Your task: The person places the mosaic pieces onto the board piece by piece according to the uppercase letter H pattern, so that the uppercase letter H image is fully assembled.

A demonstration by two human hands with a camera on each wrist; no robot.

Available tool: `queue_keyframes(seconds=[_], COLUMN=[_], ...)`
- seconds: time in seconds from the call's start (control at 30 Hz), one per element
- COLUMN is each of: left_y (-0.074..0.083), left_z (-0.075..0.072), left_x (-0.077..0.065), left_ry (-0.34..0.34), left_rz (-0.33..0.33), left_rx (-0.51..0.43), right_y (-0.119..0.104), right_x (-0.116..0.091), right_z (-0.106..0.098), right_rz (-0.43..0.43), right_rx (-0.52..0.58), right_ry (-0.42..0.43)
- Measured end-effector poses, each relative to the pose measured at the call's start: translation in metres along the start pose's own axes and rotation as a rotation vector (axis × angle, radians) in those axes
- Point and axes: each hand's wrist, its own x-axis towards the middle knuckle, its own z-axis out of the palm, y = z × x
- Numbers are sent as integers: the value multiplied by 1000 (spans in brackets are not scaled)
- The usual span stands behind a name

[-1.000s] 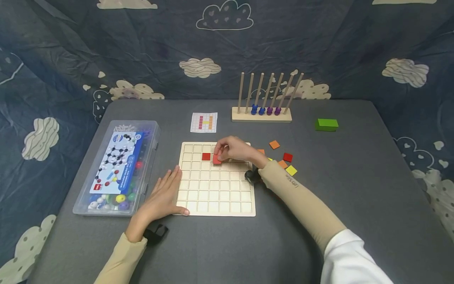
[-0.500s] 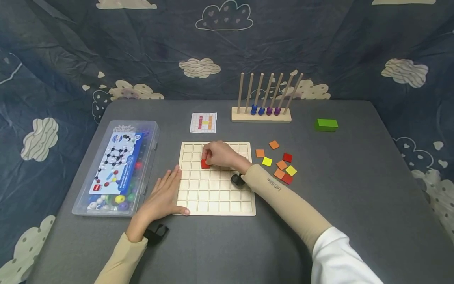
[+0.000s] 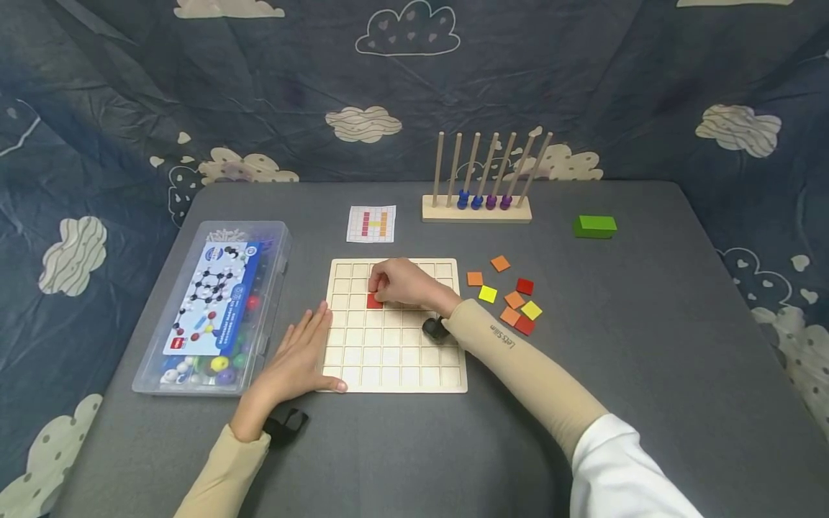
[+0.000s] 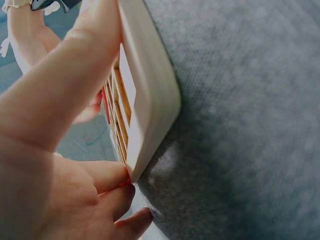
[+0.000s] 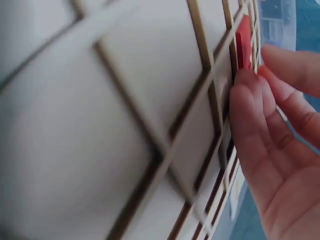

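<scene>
My left hand (image 3: 299, 358) lies spread along the left edge of a pale wooden grid board (image 3: 401, 357), its thumb on the near corner. In the left wrist view, the fingers (image 4: 107, 177) touch the board's side. Over the board's upper left, my right hand (image 3: 408, 280) has curled fingertips at a red square tile (image 3: 374, 301). The right wrist view shows the red tile (image 5: 244, 42) nearly flat at a cell, thumb and fingers at its edge. Another part of the grid behind the hand is hidden.
Several loose orange, yellow and red tiles (image 3: 525, 287) lie right of the board. A pattern card (image 3: 371, 224), a peg abacus (image 3: 477, 211) and a green block (image 3: 595, 226) stand behind. A clear box of molecular model parts (image 3: 214, 309) is at left.
My right hand has moved left and brought the red tile nearer the board's left side, where it now lies flatter. The red tile placed behind it is now covered. My left hand has stayed still.
</scene>
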Motion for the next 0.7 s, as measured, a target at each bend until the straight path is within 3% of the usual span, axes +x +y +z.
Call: queue_keyframes(seconds=[0.1,0.2,0.37,0.7], left_y=[-1,-1,-2,-2], left_z=[1,1,2,3], left_x=[1,1,1,0], left_ry=[-9,-14,-10,-14], left_rz=[-5,-9,-7,-6], left_rx=[-8,-18,-22,-24], right_y=[8,19,41,106], right_x=[-6,-16,-44,-115], right_z=[-7,-19,-47,-96], right_rz=[18,13,0,185], right_rx=[164,255,279,408], right_ry=[-20,-24,-3,86])
